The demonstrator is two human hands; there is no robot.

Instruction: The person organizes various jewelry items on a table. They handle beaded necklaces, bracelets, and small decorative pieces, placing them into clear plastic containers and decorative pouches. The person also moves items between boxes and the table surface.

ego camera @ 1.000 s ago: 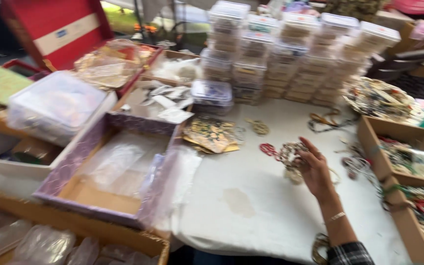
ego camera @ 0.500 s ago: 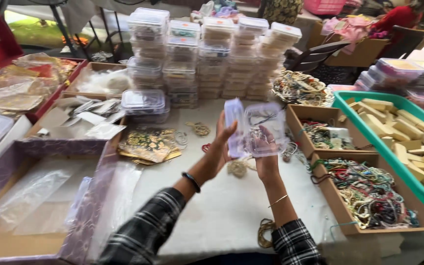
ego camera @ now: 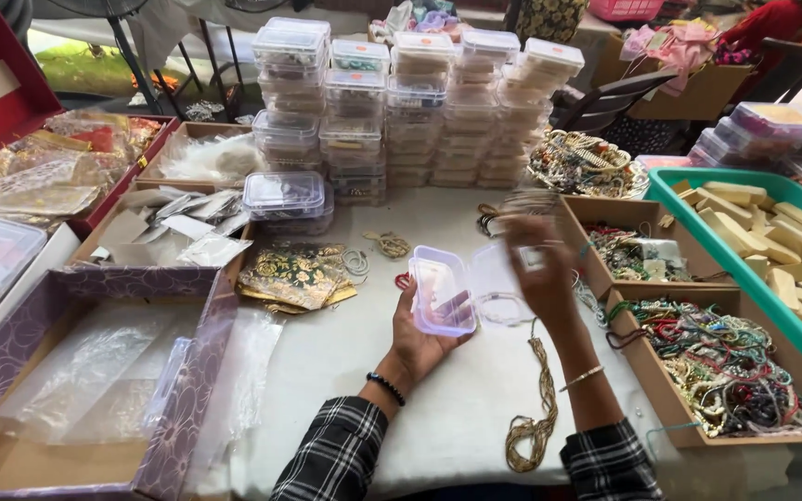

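Two hands are at work over the white-covered bench. The left hand lies palm up at centre frame, its grip cupped under a small clear plastic box whose hinged lid stands open toward 3 o'clock. The right hand, blurred in motion, sits just at 3 o'clock of the box over that lid; its fingers appear curled and pinched, but whether they grasp the lid or some small item cannot be told. A string of gold-coloured beads trails on the bench at 6 o'clock of the right hand, running toward the near edge. Stacks of similar clear boxes stand at 12 o'clock, well apart from the hands. Cardboard trays of mixed bangles and threads lie at 3 to 4 o'clock, and a green tray of pale blocks beyond them. A purple-patterned carton with clear bags sits at 8 o'clock. Judgement: the box should be kept level and supported from beneath, as it is; the lid hinge looks thin, so it is best handled by its edge without twisting. Loose strands near the wrist could snag a sleeve cuff and drag.
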